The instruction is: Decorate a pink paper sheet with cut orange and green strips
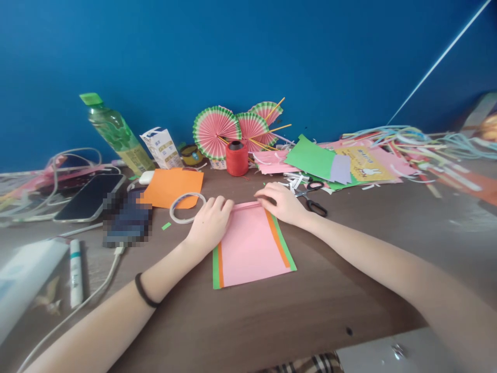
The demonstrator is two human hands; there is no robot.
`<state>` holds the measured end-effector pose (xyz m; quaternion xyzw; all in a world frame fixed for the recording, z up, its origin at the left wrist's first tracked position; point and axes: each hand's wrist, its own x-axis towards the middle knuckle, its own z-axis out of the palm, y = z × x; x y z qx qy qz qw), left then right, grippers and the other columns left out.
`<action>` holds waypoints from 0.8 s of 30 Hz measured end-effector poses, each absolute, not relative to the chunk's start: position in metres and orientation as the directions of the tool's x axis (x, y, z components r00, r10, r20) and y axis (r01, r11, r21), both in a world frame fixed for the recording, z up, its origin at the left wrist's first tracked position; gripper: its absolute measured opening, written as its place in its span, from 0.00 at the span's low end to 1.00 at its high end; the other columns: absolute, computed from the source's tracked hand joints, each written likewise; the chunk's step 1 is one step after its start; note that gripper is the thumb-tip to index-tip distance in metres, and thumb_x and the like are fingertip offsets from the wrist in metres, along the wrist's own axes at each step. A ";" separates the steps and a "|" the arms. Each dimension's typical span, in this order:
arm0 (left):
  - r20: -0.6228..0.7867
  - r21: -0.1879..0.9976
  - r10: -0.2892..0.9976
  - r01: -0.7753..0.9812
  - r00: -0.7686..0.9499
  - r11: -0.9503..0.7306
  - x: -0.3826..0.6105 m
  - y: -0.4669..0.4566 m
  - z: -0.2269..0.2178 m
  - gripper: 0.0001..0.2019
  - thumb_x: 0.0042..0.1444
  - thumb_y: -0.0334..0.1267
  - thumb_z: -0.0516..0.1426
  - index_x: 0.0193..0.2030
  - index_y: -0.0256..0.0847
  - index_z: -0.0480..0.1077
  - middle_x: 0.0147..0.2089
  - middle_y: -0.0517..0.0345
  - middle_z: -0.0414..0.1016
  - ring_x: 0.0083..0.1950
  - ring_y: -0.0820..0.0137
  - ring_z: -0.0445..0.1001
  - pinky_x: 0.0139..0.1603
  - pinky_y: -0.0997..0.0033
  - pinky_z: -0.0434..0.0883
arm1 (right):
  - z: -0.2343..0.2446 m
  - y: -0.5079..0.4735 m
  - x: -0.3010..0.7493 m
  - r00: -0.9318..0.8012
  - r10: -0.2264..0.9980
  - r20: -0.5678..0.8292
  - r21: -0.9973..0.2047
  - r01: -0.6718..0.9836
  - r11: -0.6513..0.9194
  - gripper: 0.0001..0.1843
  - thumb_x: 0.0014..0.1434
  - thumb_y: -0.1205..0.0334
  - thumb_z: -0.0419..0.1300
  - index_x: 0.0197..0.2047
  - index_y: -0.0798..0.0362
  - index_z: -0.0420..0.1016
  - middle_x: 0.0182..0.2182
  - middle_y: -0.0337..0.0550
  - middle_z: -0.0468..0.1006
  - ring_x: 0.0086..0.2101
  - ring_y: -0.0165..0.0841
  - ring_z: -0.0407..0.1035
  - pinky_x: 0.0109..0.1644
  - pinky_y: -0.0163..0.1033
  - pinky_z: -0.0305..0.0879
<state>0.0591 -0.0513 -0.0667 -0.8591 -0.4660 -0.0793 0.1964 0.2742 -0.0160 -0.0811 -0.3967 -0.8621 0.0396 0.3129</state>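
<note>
A pink sheet of paper (252, 248) with orange and green strips along both sides lies on the brown table. Its far edge is turned over in a narrow fold. At the left end of that fold, my left hand (209, 223) is closed on the paper, a dark band round its wrist. My right hand (281, 202) pinches the fold's right end, fingers bent and thumb tucked near the edge. The fingertips of both hands are partly hidden. Black-handled scissors (312, 199) lie just beyond my right hand, and a roll of clear tape (188, 207) is beside my left hand.
Pleated paper fans (217, 132) lean at the back wall behind a red thread spool (236, 159). Coloured paper (310, 158) is piled at the back right. On the left are a green bottle (116, 132), a carton (160, 147), orange paper (174, 186), a phone (91, 197) and a marker (76, 274).
</note>
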 end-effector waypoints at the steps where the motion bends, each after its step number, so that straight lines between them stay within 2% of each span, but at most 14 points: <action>1: 0.334 -0.222 0.773 0.843 0.539 -0.491 0.058 -0.050 -0.068 0.10 0.58 0.31 0.45 0.41 0.36 0.66 0.38 0.49 0.67 0.39 0.62 0.67 0.41 0.63 0.65 | -0.081 -0.015 0.274 -0.497 0.703 0.508 -0.326 0.645 0.691 0.12 0.58 0.64 0.51 0.41 0.56 0.73 0.30 0.44 0.70 0.34 0.34 0.62 0.40 0.39 0.57; 4: 0.376 -0.055 0.778 0.850 0.503 -0.523 0.056 -0.048 -0.069 0.10 0.58 0.30 0.45 0.43 0.36 0.64 0.39 0.50 0.66 0.40 0.64 0.67 0.43 0.65 0.66 | -0.081 -0.015 0.275 -0.517 0.688 0.509 -0.323 0.626 0.710 0.13 0.59 0.60 0.52 0.41 0.54 0.75 0.30 0.44 0.67 0.34 0.34 0.61 0.40 0.40 0.57; 7: 0.406 0.114 0.775 0.815 0.484 -0.568 0.055 -0.047 -0.066 0.09 0.58 0.31 0.45 0.43 0.38 0.62 0.41 0.51 0.64 0.43 0.65 0.66 0.47 0.64 0.65 | -0.078 -0.016 0.275 -0.497 0.707 0.503 -0.381 0.607 0.697 0.11 0.58 0.60 0.53 0.36 0.55 0.75 0.32 0.44 0.66 0.35 0.33 0.61 0.42 0.40 0.58; 12: 0.352 0.291 0.815 0.774 0.460 -0.563 0.054 -0.043 -0.059 0.10 0.58 0.31 0.44 0.44 0.36 0.62 0.43 0.50 0.63 0.47 0.67 0.66 0.50 0.65 0.64 | -0.071 -0.018 0.274 -0.495 0.751 0.437 -0.471 0.585 0.660 0.06 0.56 0.65 0.53 0.33 0.57 0.68 0.30 0.43 0.68 0.34 0.32 0.62 0.40 0.38 0.58; 17: 0.280 0.288 0.850 0.805 0.447 -0.518 0.047 -0.036 -0.051 0.11 0.58 0.34 0.44 0.37 0.37 0.67 0.36 0.53 0.70 0.41 0.65 0.67 0.45 0.65 0.65 | -0.062 -0.014 0.279 -0.471 0.772 0.426 -0.521 0.570 0.635 0.05 0.55 0.64 0.54 0.31 0.56 0.69 0.30 0.43 0.72 0.33 0.31 0.64 0.40 0.37 0.58; 20: 0.259 0.291 0.863 0.817 0.434 -0.498 0.044 -0.036 -0.042 0.11 0.57 0.34 0.46 0.34 0.38 0.68 0.34 0.54 0.72 0.39 0.66 0.69 0.43 0.68 0.65 | -0.053 -0.010 0.285 -0.483 0.806 0.342 -0.590 0.557 0.584 0.07 0.54 0.63 0.56 0.33 0.57 0.72 0.32 0.43 0.74 0.33 0.31 0.66 0.40 0.37 0.59; 24: 0.171 0.329 0.901 0.839 0.399 -0.434 0.043 -0.038 -0.027 0.11 0.56 0.36 0.47 0.35 0.40 0.70 0.34 0.58 0.75 0.35 0.69 0.71 0.38 0.72 0.65 | -0.040 -0.008 0.292 -0.477 0.841 0.255 -0.638 0.571 0.517 0.09 0.53 0.60 0.57 0.34 0.56 0.74 0.33 0.43 0.76 0.32 0.31 0.67 0.38 0.37 0.60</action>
